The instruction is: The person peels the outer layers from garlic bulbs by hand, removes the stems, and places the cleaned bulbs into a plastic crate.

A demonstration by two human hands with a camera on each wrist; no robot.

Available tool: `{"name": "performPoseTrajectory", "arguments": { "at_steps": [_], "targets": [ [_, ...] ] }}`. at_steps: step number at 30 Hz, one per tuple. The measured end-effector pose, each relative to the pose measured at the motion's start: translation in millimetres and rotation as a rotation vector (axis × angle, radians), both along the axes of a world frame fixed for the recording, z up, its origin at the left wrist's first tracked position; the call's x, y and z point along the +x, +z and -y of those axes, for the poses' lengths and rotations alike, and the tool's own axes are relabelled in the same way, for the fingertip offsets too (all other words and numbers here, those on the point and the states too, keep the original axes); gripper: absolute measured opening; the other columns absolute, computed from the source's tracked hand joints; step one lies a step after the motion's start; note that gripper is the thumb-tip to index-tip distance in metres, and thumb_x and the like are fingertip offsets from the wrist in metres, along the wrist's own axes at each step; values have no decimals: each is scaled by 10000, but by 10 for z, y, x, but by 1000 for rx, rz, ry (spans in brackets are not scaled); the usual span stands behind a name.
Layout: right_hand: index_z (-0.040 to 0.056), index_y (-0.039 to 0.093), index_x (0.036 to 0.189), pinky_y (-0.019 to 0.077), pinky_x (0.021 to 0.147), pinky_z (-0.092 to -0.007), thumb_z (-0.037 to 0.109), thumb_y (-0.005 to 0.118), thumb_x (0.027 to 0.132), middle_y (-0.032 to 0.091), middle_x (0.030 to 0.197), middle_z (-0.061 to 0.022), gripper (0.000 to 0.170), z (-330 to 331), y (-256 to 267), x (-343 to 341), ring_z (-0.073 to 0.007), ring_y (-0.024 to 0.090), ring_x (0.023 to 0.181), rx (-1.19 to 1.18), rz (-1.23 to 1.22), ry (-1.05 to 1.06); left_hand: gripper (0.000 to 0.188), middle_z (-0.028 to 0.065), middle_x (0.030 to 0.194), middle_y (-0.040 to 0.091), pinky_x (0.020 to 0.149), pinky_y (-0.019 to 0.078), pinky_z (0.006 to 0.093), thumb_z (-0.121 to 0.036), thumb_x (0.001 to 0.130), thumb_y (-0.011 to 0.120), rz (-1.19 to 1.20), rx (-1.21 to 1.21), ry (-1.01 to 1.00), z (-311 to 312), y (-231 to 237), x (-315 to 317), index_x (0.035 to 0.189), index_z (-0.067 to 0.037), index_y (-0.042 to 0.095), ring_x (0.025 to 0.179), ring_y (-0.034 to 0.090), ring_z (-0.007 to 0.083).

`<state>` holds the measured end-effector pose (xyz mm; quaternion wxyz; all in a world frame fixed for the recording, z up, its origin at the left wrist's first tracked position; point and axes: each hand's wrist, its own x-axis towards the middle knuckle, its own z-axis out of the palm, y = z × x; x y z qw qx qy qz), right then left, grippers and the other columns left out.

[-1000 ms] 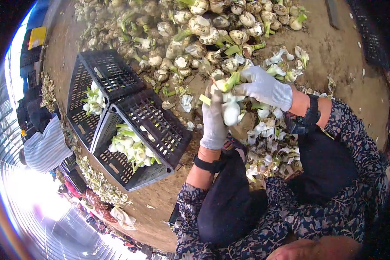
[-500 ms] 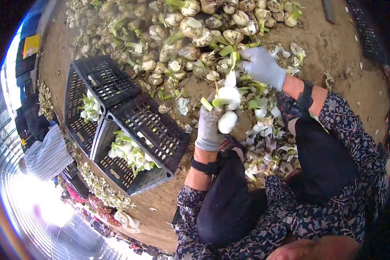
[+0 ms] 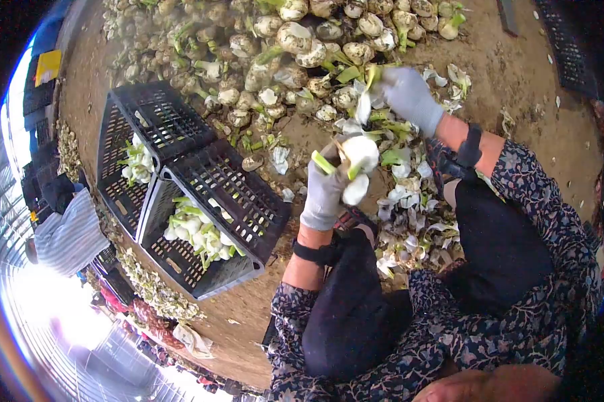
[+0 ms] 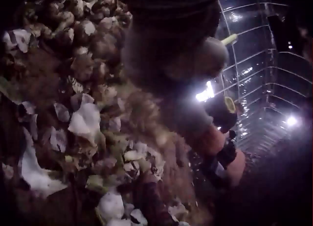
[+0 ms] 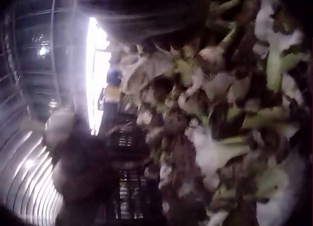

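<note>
In the head view my gloved left hand (image 3: 323, 191) grips white peeled bulbs (image 3: 360, 153) with short cut green stems; a green stem end (image 3: 323, 163) pokes out by the fingers. Up and to the right, my gloved right hand (image 3: 409, 97) pinches a strip of green and white peel (image 3: 364, 107), apart from the bulbs. Loose peelings (image 3: 406, 201) lie on the ground below the hands. The left wrist view is dark, with the left hand (image 4: 200, 60) blurred and a green stem end (image 4: 229, 39) beside it.
A large heap of unpeeled bulbs (image 3: 245, 47) spreads across the top. Two tilted black crates (image 3: 248, 201) at the left hold white bulbs with green stems (image 3: 200, 231). Another person in a striped top (image 3: 71, 231) is at the far left. A dark crate (image 3: 567, 50) stands at the upper right.
My right hand has pulled up and away from the bulbs with a strip of peel. The left hand still grips the bulbs, which have turned slightly. The view has shifted a little.
</note>
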<state>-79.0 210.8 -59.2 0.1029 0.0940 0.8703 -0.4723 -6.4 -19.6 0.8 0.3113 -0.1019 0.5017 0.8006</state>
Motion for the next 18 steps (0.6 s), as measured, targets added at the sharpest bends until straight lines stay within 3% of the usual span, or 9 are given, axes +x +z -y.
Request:
{"name": "performPoseTrajectory", "arguments": {
  "at_steps": [2,3,6,7,8,10,12,15,18],
  "targets": [
    [26,672,888,520,700,-406,190,580,852,656,809,-175,192,-318,-61,-153,-340,640,786,61,66,-112,489,101,1040,650,769,554,287,-253,830,703,-103,-85,-51,-21,184,41,1191,35,543,895,651,188],
    [33,660,953,523,708,-407,187,594,834,658,853,-170,205,-460,9,-171,-343,640,799,181,150,110,449,108,1053,646,771,539,276,-68,775,664,-114,-132,-79,-12,223,67,1193,36,536,893,642,171],
    [59,594,1130,523,745,-421,184,629,782,646,981,-159,372,-441,111,94,-348,635,857,452,77,653,465,88,1022,642,782,518,263,24,718,640,-218,-224,-6,-100,270,83,1172,22,541,889,627,152],
    [69,566,1187,522,759,-427,185,639,765,639,1023,-156,443,-366,184,258,-350,633,880,527,-6,816,538,57,1037,643,828,495,279,43,710,731,-250,-285,-49,-70,231,81,1201,5,513,919,613,128],
    [84,469,1300,508,828,-433,188,661,720,605,1131,-159,620,-226,515,278,-358,614,973,382,107,885,536,54,1028,642,818,495,274,42,713,731,-238,-315,-47,-76,230,80,1201,7,512,914,613,124],
    [96,462,1343,498,884,-383,220,708,679,618,1144,-164,718,-69,602,391,-323,626,1007,-23,9,838,531,49,1010,639,797,497,263,40,719,730,-205,-378,-57,-100,252,83,1201,11,508,904,612,115],
    [79,513,1306,504,834,-410,231,686,687,614,1146,-205,661,75,814,433,-341,638,982,-282,15,731,408,52,932,650,755,490,241,10,756,704,-233,-381,0,-154,293,88,1137,31,559,865,610,99],
    [59,580,1204,508,791,-406,232,694,679,643,1035,-186,564,117,770,420,-337,644,921,-252,-17,663,279,58,869,662,727,486,236,-33,784,683,-206,-456,20,-136,370,51,1041,53,616,825,608,90],
    [72,608,1146,515,770,-387,237,713,664,652,958,-130,520,118,795,422,-316,643,883,-3,-69,733,221,56,816,665,687,482,232,-57,796,666,-219,-523,37,-141,455,3,979,65,649,760,595,81]
  ]
}}
